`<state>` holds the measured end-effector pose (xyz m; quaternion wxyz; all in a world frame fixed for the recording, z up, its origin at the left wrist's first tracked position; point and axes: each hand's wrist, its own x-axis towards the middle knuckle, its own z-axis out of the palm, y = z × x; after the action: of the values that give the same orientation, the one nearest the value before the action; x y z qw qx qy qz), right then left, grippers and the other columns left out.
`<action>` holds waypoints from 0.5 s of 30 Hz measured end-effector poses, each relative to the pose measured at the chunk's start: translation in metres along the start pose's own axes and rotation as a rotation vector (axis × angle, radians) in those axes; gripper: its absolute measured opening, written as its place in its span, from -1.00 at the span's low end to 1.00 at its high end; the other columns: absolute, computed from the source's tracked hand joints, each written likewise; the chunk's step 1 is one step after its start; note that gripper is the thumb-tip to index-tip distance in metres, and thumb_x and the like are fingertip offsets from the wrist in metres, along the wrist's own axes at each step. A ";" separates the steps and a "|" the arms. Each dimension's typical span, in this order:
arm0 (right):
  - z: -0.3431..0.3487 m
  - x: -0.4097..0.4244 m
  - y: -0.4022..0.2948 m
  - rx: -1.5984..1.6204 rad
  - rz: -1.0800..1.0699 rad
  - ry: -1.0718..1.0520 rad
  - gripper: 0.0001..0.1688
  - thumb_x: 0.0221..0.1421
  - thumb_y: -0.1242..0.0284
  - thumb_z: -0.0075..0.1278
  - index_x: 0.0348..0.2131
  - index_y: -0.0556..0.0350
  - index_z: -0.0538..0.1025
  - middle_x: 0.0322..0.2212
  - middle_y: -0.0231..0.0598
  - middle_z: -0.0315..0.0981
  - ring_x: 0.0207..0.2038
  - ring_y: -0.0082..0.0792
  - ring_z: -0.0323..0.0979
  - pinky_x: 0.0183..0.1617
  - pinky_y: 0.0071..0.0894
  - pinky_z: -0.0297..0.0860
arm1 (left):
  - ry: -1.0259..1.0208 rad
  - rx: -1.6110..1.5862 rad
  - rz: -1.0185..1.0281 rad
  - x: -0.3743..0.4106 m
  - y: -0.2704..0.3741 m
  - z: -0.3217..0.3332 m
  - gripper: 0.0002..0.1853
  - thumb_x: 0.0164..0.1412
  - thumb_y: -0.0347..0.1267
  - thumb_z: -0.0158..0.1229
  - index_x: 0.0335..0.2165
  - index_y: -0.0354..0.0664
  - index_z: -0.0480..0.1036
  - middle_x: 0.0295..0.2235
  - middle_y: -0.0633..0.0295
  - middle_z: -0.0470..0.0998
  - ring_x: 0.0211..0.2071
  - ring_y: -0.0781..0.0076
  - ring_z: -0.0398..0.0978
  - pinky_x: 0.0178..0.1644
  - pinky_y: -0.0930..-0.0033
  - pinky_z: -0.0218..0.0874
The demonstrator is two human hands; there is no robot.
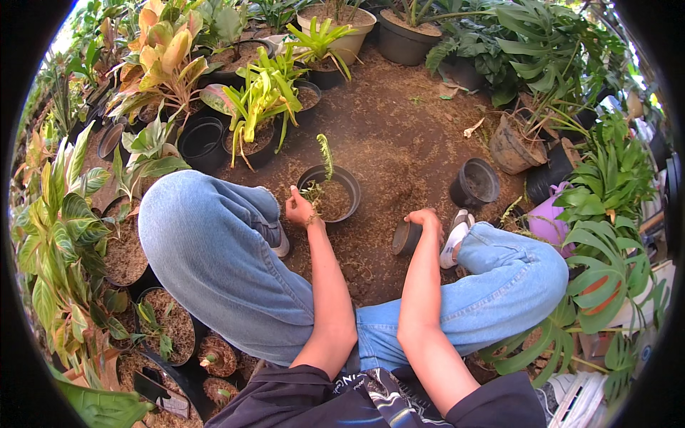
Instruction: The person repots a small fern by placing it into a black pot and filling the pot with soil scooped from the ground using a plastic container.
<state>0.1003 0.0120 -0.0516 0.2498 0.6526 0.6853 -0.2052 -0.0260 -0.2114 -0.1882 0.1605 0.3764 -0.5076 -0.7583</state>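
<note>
A black plastic pot [350, 184] partly filled with brown growing medium stands on the soil in front of me, with a small fern-like plant [325, 155] rising from it. My left hand [301, 207] is at the pot's left rim, fingers curled by the plant's lower stems; whether it grips a stem is not clear. To the right, my right hand [426, 218] is closed around a small dark pot [405, 238], tilted on its side just above or on the ground. Another black pot [475, 183] stands beyond my right hand.
Potted leafy plants [262, 101] crowd the left and far side. On the right are a tilted clay-coloured pot [516, 144], a purple watering can [550, 218] and monstera leaves [602, 291]. Loose medium is scattered over the brown ground [390, 117] between my feet.
</note>
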 end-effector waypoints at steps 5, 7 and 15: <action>0.017 0.086 0.011 0.016 -0.289 -0.136 0.27 0.05 -0.05 0.11 0.41 -0.03 -0.29 0.39 0.18 -0.37 0.41 0.13 -0.15 0.37 0.28 -0.04 | -0.013 0.039 -0.017 -0.012 0.000 0.009 -0.50 0.17 -0.06 0.28 -0.61 -0.31 0.45 -0.60 0.30 0.43 -0.54 0.47 0.31 -0.39 0.31 0.20; 0.019 0.074 0.007 -0.034 -0.379 -0.181 0.27 0.09 -0.05 0.05 0.40 0.07 -0.35 0.39 0.24 -0.45 0.41 0.16 -0.19 0.38 0.29 -0.07 | -0.003 0.038 -0.035 -0.006 0.003 0.003 -0.49 0.16 -0.06 0.28 -0.61 -0.31 0.44 -0.60 0.30 0.43 -0.54 0.47 0.31 -0.40 0.31 0.20; 0.003 0.086 0.009 0.223 -0.313 -0.037 0.32 0.09 -0.02 0.04 0.35 0.33 -0.41 0.32 0.32 -0.11 0.35 0.22 0.01 0.36 0.30 -0.03 | -0.017 0.023 -0.014 -0.017 0.008 0.006 -0.50 0.17 -0.07 0.28 -0.61 -0.32 0.46 -0.61 0.30 0.45 -0.55 0.47 0.35 -0.41 0.32 0.22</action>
<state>0.1071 0.0783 -0.1062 0.1534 0.5580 0.7466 -0.3282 -0.0207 -0.2002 -0.1726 0.1466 0.3752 -0.5149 -0.7567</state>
